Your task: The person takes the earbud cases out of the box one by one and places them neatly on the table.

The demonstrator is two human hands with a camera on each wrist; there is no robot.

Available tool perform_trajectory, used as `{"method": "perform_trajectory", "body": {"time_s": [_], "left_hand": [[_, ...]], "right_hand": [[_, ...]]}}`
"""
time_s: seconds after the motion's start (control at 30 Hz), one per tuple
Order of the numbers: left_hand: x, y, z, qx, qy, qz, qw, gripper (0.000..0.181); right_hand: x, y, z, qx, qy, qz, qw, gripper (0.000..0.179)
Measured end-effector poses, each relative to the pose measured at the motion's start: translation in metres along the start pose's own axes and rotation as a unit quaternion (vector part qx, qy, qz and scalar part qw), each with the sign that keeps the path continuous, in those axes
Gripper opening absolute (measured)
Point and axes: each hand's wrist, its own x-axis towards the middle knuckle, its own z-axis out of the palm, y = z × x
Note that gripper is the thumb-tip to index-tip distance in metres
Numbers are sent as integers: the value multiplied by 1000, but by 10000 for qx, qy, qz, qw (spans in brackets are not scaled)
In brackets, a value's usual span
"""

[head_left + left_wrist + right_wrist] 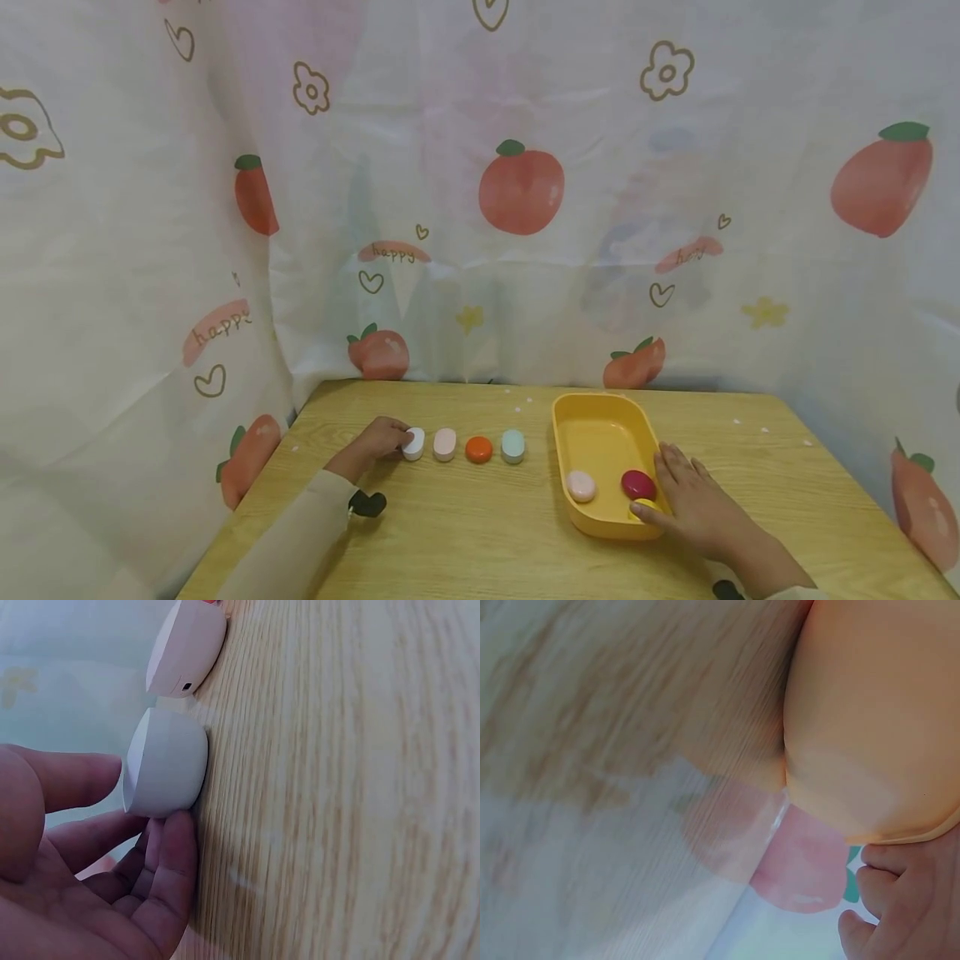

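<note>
A small white oval case with a flat sloping top stands on the table. My left hand is at its outer end. In the left wrist view the fingertips touch that end, while the thumb is spread beside the top face, seemingly just apart from it. In a row to the right of it stand a pale pink case, an orange one and a mint one. My right hand rests on the right rim of a yellow tray, fingers extended and thumb over a yellow round piece, partly hidden.
Inside the tray also lie a pale pink piece and a dark magenta piece. A printed white curtain hangs behind and beside the wooden table. Small white specks dot the tabletop's far part.
</note>
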Motion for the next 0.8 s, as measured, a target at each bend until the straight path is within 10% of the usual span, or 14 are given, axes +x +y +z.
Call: {"method": "perform_trajectory", "body": {"time_s": [0.47, 0.8], "left_hand": [[-12, 26, -2, 596, 504, 447, 9959, 41], [-18, 53, 23, 286, -168, 1147, 9928, 39]], "right_hand": [[-2, 0, -1, -130, 38, -22, 9999, 93], [0, -1, -1, -35, 92, -45, 9999, 95]]}}
